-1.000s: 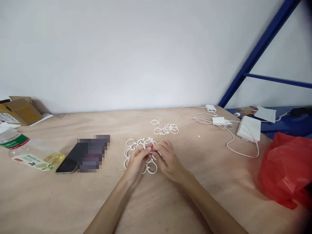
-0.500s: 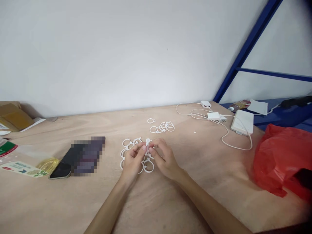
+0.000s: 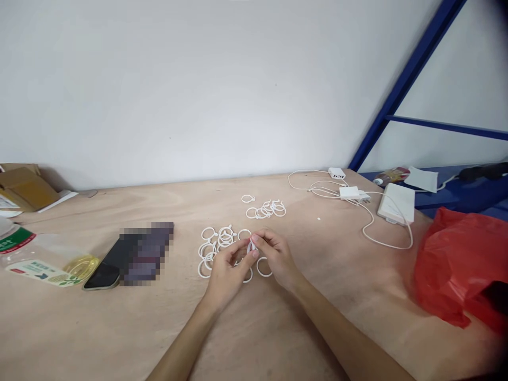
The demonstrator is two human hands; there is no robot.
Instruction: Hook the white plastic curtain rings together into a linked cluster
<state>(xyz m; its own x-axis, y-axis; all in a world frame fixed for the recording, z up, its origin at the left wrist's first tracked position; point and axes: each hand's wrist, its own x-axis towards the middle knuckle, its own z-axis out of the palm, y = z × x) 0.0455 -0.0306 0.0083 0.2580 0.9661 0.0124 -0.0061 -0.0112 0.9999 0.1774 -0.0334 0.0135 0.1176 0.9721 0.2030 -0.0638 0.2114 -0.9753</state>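
Observation:
A white curtain ring [image 3: 251,246] is pinched between the fingertips of both my hands, mostly covered by them. My left hand [image 3: 230,270] closes on it from the left, thumb uppermost. From the other side my right hand [image 3: 277,258] grips it with thumb and forefinger. Below and around the hands lies a loose pile of white curtain rings [image 3: 207,250], each with a small eyelet; my hands hide part of it. Farther back there is a smaller cluster of such rings [image 3: 265,210], with one ring [image 3: 248,199] lying apart behind it.
On the wooden table [image 3: 130,333], a phone [image 3: 102,272] and a clear bottle [image 3: 43,259] lie at left, a cardboard box [image 3: 29,188] behind. White cables [image 3: 369,230], a charger [image 3: 349,193] and a white box [image 3: 396,203] occupy the right, near a red plastic bag [image 3: 456,264].
Both hands have shifted slightly right, and the left has turned over more around the ring. More rings of the pile now show on the left. The view has moved a little.

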